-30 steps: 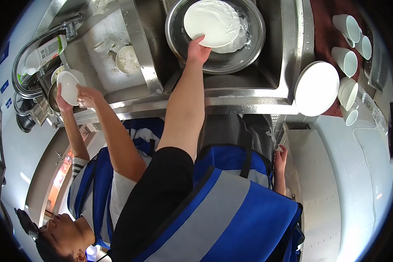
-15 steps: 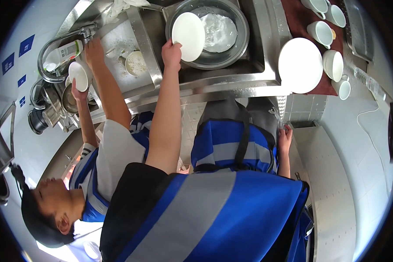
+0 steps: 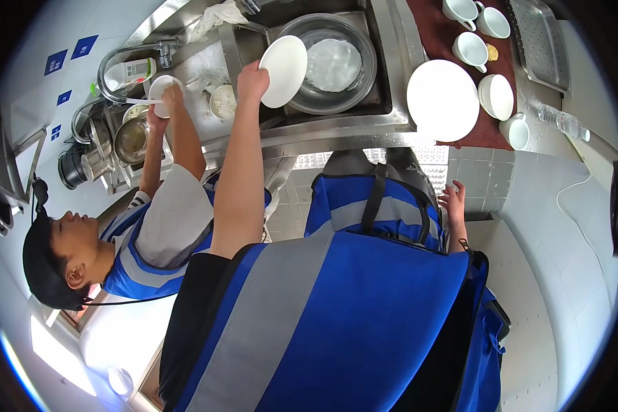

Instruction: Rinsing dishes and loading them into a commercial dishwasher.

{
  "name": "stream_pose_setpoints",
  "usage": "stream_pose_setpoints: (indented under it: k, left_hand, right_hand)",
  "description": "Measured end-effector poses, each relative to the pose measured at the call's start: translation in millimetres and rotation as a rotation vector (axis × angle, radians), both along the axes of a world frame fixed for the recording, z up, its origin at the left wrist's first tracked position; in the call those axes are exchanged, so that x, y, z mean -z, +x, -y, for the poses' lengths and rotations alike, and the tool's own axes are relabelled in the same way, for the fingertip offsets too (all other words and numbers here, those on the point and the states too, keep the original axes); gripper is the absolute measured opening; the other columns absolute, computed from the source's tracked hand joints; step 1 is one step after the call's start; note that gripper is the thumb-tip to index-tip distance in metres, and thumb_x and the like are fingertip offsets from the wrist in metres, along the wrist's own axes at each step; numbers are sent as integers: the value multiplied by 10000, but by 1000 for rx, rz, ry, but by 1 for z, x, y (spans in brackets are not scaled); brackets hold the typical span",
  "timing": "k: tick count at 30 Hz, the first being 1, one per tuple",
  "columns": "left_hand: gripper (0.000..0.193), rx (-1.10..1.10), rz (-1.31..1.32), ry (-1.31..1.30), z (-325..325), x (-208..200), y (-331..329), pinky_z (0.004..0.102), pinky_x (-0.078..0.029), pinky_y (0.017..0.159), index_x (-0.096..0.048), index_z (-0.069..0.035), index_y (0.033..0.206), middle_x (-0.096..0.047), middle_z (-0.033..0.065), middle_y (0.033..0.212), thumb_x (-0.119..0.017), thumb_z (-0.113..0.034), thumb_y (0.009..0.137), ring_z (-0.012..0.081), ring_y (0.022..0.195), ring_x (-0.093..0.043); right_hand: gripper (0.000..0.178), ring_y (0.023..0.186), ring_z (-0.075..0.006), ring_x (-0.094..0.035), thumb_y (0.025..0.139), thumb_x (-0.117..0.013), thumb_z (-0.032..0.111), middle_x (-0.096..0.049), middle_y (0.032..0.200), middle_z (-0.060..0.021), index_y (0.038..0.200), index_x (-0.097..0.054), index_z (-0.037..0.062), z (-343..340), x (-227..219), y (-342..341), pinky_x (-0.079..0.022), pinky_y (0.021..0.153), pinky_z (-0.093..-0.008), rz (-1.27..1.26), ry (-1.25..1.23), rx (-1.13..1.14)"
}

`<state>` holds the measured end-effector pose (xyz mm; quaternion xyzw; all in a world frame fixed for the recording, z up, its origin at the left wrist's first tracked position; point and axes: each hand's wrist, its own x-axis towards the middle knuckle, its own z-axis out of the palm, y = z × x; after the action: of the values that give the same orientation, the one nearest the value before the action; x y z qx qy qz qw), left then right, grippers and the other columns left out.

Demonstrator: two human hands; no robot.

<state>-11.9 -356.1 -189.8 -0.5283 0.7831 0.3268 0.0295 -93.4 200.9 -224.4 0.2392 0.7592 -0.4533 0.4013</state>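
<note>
Left hand [image 3: 253, 84] has carried the white plate [image 3: 283, 71] leftward, from over the basin's middle to its left side.
Left arm reaches forward, hand grasping the tilted plate's left edge; the basin [image 3: 370, 65] now shows more water [image 3: 334, 66]. Further right, the right hand [image 3: 453, 200] hangs low, fingers loosely bent; whether it holds anything, I cannot tell.

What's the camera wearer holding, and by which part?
The left hand holds a plate by its left rim; whether the right hand holds anything, I can't tell.
</note>
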Motion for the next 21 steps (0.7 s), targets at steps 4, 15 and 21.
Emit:
stream_pose_setpoints:
  k: [4,15,21]
  left_hand:
    - [386,-27,-38,20,2,3,6,385,-448,787,-627,-129,1012,-619,177,930,-424,-124,683,331,896,-586]
    - [336,-94,-119,101,10,0,0,325,-451,673,-623,27,901,-634,151,792,-464,-70,621,241,735,-602]
    - [333,-92,-184,96,25,22,13,329,-453,655,-628,32,890,-629,138,766,-456,-55,618,231,713,-603]
  right_hand:
    - [431,745,-176,-559,823,-525,268,-510,947,-97,1209,-355,174,-20,-1,-1,-457,638,-288,36,8,-5]
    - [441,731,-154,-556,812,-519,302,-520,969,-94,1207,-360,187,-15,-14,1,-418,610,-263,65,70,-38]
    - [453,652,-166,-564,833,-510,243,-526,947,-148,1216,-308,111,-9,-7,5,-459,529,-269,29,39,-39]
